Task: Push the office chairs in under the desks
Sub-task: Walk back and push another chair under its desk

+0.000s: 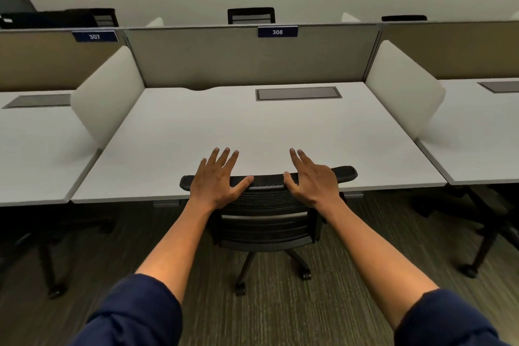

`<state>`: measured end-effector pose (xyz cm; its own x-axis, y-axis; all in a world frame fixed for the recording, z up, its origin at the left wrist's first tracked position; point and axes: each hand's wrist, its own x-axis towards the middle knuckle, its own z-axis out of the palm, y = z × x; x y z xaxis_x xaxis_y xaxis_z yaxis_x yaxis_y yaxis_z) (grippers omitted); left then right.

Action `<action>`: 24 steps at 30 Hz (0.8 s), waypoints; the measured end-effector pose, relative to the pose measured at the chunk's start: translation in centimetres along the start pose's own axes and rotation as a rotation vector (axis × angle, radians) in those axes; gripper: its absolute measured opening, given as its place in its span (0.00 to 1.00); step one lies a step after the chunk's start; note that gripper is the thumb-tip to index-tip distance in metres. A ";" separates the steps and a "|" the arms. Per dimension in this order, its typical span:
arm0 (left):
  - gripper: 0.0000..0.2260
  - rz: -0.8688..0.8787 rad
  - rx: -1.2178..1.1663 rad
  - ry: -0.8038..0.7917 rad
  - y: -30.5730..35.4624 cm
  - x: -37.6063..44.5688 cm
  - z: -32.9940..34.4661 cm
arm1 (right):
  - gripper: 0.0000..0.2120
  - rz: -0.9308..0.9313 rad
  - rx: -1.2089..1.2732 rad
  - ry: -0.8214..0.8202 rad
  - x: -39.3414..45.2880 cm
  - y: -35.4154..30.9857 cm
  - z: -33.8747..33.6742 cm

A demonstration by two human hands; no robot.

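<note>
Grey partitions back a row of white desks on striped carpet, and I am facing the middle desk, whose partition carries a blue tag reading 306. A grey hatch sits flush near that desk's far edge, right of centre.

I see the black mesh chair at the near edge of the desk, its seat already under the top and its backrest rail just over the edge. My left hand lies flat on the rail's left part, fingers straight and spread, thumb along the rail. My right hand lies flat on the right part, fingers straight and reaching over the desk, thumb on the rail. Neither hand curls round anything.

At the right-hand desk another chair shows its base and legs below the top.
</note>
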<state>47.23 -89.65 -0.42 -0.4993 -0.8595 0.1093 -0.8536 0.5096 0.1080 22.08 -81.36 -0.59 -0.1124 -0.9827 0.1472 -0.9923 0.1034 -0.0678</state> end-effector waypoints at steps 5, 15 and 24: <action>0.44 0.011 -0.032 0.028 -0.4 0.0 0.2 | 0.37 0.038 0.003 0.038 0.2 -0.5 0.3; 0.44 -0.057 0.023 0.038 0.0 -0.3 0.5 | 0.34 0.077 -0.026 0.067 -0.3 -0.9 0.1; 0.45 -0.134 0.020 0.112 1.5 -2.4 1.4 | 0.34 0.095 0.056 0.065 -1.3 -0.7 0.7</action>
<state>46.99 -86.86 -1.91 -0.3623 -0.9093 0.2046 -0.9146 0.3891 0.1098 22.94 -80.30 -1.40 -0.2109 -0.9567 0.2006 -0.9728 0.1854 -0.1389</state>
